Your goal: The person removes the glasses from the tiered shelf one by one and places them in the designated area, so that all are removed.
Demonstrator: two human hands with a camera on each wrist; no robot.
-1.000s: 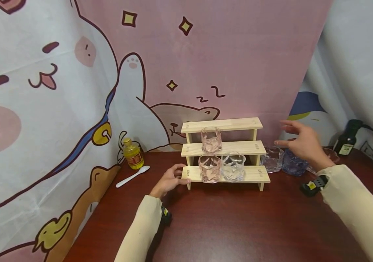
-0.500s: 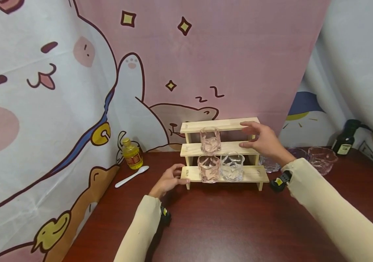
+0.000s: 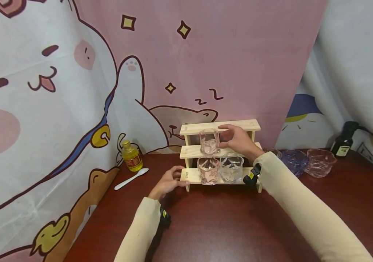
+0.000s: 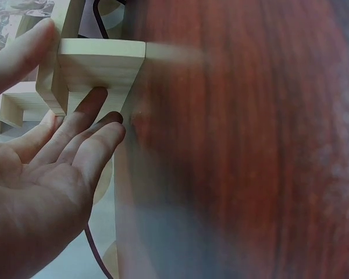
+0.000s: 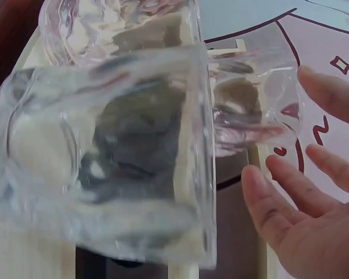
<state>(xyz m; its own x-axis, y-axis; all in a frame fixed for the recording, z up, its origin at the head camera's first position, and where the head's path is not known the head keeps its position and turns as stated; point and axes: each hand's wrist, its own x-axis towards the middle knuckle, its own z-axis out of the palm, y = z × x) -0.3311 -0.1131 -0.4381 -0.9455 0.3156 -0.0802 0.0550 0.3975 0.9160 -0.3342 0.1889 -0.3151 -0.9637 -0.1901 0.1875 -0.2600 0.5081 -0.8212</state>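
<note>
Head view gives me the most. The wooden rack [image 3: 252, 124] has three steps, and the upper pink glass [image 3: 209, 142] stands upright on the left part of its middle step. The right hand [image 3: 237, 141] is at the right side of this glass, fingers spread; I cannot tell if the tips touch it. The left hand [image 3: 168, 182] holds the left end of the lowest step between thumb and index finger, the other fingers nearly straight under it.

Below, on the lowest step, stand the lower pink glass [image 3: 208, 171] and, just beside it, the clear glass [image 3: 231, 168]. In the right wrist view this clear one is largest and covers part of my sight. The right wrist passes close to it.

Right of the rack I see a blue glass vessel [image 3: 293, 162], a pink bowl [image 3: 320, 163] and a dark bottle [image 3: 344, 142]. To the left are the yellow bottle [image 3: 132, 158] and a white spoon [image 3: 131, 179].

The printed cloth [image 3: 248, 72] rises behind the rack and limits the back and left edges of the table [image 3: 212, 229]. The wider room is in front, between the two sleeves [image 3: 140, 229].
</note>
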